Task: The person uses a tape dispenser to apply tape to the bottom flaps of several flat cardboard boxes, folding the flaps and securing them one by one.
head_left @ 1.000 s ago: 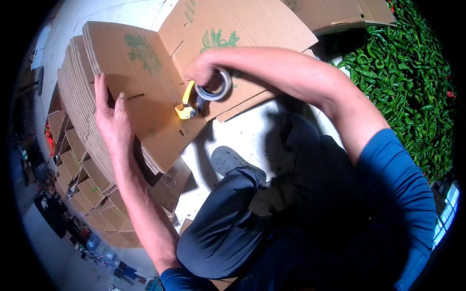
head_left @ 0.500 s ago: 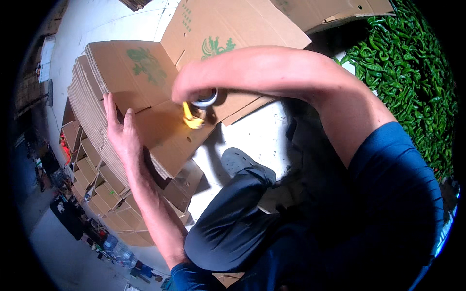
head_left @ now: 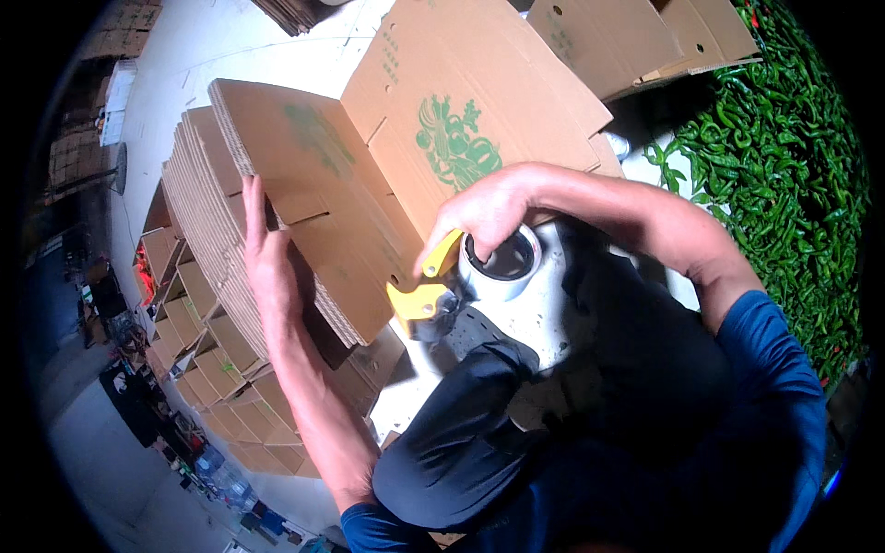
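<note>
My right hand is closed around a yellow tape dispenser that carries a wide white-rimmed tape roll. The dispenser hangs just off the lower edge of a brown cardboard carton, a folded sheet spread open with green vegetable prints. My left hand lies along the carton's left edge, its fingers stretched out straight and touching the cardboard. Under and beside that hand stands a thick stack of flattened cartons. Part of the left hand's thumb side is in shadow.
A large heap of green peppers spreads along the right. More cartons stand at the far right, and divided cardboard boxes at the left. My bent knee and grey shoe are close below the dispenser.
My right hand has drawn the tape dispenser off the carton, toward me and to the right. My left hand remains at the carton's edge, and the whole view has shifted slightly.
</note>
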`<control>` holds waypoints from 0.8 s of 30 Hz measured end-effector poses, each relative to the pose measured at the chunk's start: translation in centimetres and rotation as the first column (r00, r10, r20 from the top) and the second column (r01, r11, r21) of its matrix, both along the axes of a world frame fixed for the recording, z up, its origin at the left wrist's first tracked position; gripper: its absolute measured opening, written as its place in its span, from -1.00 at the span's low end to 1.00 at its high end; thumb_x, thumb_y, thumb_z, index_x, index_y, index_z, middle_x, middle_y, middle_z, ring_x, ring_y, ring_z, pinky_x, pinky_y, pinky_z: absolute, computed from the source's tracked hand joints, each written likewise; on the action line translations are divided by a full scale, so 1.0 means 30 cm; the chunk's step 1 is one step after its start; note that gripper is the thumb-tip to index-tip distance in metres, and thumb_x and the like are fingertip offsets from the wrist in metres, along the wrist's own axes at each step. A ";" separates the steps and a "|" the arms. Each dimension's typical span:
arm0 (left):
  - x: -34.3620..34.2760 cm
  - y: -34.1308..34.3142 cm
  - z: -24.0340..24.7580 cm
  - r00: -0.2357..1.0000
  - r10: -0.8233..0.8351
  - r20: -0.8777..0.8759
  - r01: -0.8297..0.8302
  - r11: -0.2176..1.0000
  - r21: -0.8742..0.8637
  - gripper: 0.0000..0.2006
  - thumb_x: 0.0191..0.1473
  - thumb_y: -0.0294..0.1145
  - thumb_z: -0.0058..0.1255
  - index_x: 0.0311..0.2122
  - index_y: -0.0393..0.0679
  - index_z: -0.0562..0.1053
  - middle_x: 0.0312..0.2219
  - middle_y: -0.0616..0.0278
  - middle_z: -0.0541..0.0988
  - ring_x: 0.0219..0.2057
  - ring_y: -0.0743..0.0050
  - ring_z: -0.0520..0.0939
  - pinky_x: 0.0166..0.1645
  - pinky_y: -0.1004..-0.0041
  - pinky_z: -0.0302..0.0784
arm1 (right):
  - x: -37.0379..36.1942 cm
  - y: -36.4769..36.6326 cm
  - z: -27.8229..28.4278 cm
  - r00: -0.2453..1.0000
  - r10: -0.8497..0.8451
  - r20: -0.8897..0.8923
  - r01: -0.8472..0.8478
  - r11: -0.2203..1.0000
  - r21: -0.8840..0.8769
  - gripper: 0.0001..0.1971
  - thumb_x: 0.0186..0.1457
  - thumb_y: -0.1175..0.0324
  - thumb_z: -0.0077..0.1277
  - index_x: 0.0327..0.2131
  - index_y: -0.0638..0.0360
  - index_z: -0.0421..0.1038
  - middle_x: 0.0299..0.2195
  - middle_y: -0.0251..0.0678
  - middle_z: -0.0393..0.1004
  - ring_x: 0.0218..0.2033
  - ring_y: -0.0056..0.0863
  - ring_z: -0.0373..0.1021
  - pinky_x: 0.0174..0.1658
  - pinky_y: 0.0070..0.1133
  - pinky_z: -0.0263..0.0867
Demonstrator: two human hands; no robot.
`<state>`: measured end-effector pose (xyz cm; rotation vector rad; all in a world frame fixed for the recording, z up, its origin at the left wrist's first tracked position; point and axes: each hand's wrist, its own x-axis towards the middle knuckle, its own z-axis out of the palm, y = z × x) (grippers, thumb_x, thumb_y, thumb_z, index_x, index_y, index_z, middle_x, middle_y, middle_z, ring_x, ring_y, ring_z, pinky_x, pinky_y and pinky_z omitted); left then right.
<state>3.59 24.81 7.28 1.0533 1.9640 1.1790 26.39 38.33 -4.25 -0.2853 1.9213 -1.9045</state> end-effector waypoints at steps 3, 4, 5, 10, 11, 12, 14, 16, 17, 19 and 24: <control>0.005 -0.001 -0.014 0.967 -0.109 -0.229 0.100 0.994 -0.048 -0.32 0.12 -0.56 -0.14 0.38 -0.20 0.09 0.42 0.01 -0.07 0.44 0.19 -0.08 0.46 0.28 -0.18 | 0.015 0.013 0.238 0.985 -0.103 -0.141 0.088 0.991 -0.104 -0.13 -0.19 0.71 -0.02 0.32 0.04 0.19 0.07 -0.12 0.49 0.06 -0.32 0.43 0.16 -0.51 0.28; 0.003 0.002 -0.029 0.975 -0.104 -0.195 0.102 0.995 -0.017 -0.33 0.16 -0.49 -0.05 0.38 -0.18 0.08 0.42 0.00 -0.05 0.44 0.16 -0.06 0.46 0.25 -0.18 | 0.004 0.003 0.267 0.982 -0.071 -0.173 0.053 0.993 -0.105 -0.12 -0.19 0.70 -0.03 0.33 0.07 0.15 0.07 -0.10 0.49 0.07 -0.30 0.42 0.16 -0.50 0.27; 0.015 0.009 -0.043 0.986 -0.086 -0.141 0.093 0.995 0.045 -0.35 0.20 -0.45 -0.07 0.38 -0.17 0.09 0.41 -0.02 -0.04 0.43 0.15 -0.05 0.46 0.25 -0.17 | -0.012 -0.011 0.288 0.978 -0.039 -0.204 0.018 0.994 -0.104 -0.11 -0.18 0.70 -0.04 0.35 0.10 0.11 0.08 -0.08 0.48 0.07 -0.28 0.41 0.17 -0.49 0.27; 0.047 0.028 -0.067 0.972 -0.099 -0.212 0.111 0.993 0.046 -0.42 0.30 -0.28 -0.14 0.37 -0.17 0.11 0.41 0.03 -0.02 0.44 0.19 -0.07 0.45 0.26 -0.17 | -0.072 -0.091 0.362 0.964 0.028 -0.264 0.012 0.989 0.150 0.00 -0.13 0.62 0.03 0.41 0.22 -0.24 0.11 0.09 0.41 0.04 -0.14 0.43 0.13 -0.40 0.35; 0.048 0.033 -0.067 0.976 -0.106 -0.190 0.120 0.991 0.062 -0.44 0.31 -0.30 -0.17 0.37 -0.17 0.12 0.41 0.04 -0.02 0.44 0.19 -0.08 0.45 0.27 -0.18 | -0.077 -0.073 0.371 0.988 0.052 -0.146 -0.024 0.982 0.186 0.03 -0.13 0.61 0.04 0.43 0.08 -0.24 0.09 0.09 0.42 0.04 -0.13 0.43 0.14 -0.38 0.34; 0.045 0.027 -0.065 0.975 -0.101 -0.199 0.114 0.992 0.053 -0.45 0.32 -0.31 -0.19 0.37 -0.17 0.12 0.41 0.04 -0.02 0.44 0.20 -0.08 0.45 0.27 -0.18 | -0.081 -0.066 0.308 0.967 0.024 -0.252 0.024 0.983 0.184 0.05 -0.13 0.61 0.04 0.43 -0.03 -0.25 0.04 0.08 0.46 -0.02 -0.13 0.46 0.08 -0.36 0.37; 0.039 0.025 -0.077 0.959 -0.111 -0.262 0.124 0.992 0.033 -0.46 0.33 -0.31 -0.22 0.37 -0.17 0.12 0.41 0.04 -0.02 0.44 0.19 -0.08 0.45 0.27 -0.18 | -0.053 -0.040 0.285 0.970 0.030 -0.239 0.034 0.965 0.260 0.09 -0.14 0.62 0.03 0.44 -0.23 -0.28 -0.10 0.02 0.53 -0.18 -0.12 0.49 -0.05 -0.30 0.40; 0.023 0.010 -0.086 0.934 -0.109 -0.339 0.119 0.993 0.010 -0.47 0.33 -0.34 -0.20 0.36 -0.19 0.14 0.40 0.04 0.01 0.43 0.19 -0.04 0.45 0.27 -0.15 | -0.019 -0.027 0.349 0.992 0.067 -0.105 -0.026 0.935 0.354 0.13 -0.16 0.63 0.01 0.44 -0.33 -0.34 -0.35 -0.10 0.56 -0.40 -0.17 0.47 -0.25 -0.25 0.35; 0.019 0.010 -0.084 0.943 -0.099 -0.318 0.111 0.994 0.018 -0.46 0.33 -0.32 -0.18 0.36 -0.17 0.14 0.40 0.06 0.03 0.43 0.22 -0.03 0.45 0.28 -0.15 | -0.007 -0.022 0.345 0.996 0.069 -0.063 -0.046 0.947 0.317 0.17 -0.22 0.62 0.01 0.44 -0.28 -0.38 -0.34 0.13 0.53 -0.35 0.02 0.46 -0.20 -0.18 0.34; 0.013 0.010 -0.081 0.959 -0.087 -0.268 0.101 0.994 0.039 -0.45 0.33 -0.30 -0.14 0.37 -0.13 0.14 0.40 0.12 0.05 0.43 0.27 -0.02 0.45 0.29 -0.15 | 0.020 -0.017 0.302 0.998 0.057 0.010 -0.055 0.908 0.414 0.18 -0.24 0.66 0.02 0.44 -0.35 -0.32 -0.44 -0.20 0.48 -0.47 -0.30 0.39 -0.34 -0.36 0.31; -0.028 -0.040 -0.067 0.973 0.014 -0.229 -0.008 1.000 0.026 -0.43 0.26 -0.47 -0.12 0.36 -0.14 0.15 0.40 0.10 0.05 0.42 0.27 0.01 0.46 0.29 -0.13 | 0.173 0.069 0.395 0.807 -0.191 0.558 0.104 0.977 0.185 0.01 -0.17 0.46 0.17 0.41 -0.03 -0.06 -0.50 -0.26 0.38 -0.48 -0.40 0.32 -0.35 -0.53 0.30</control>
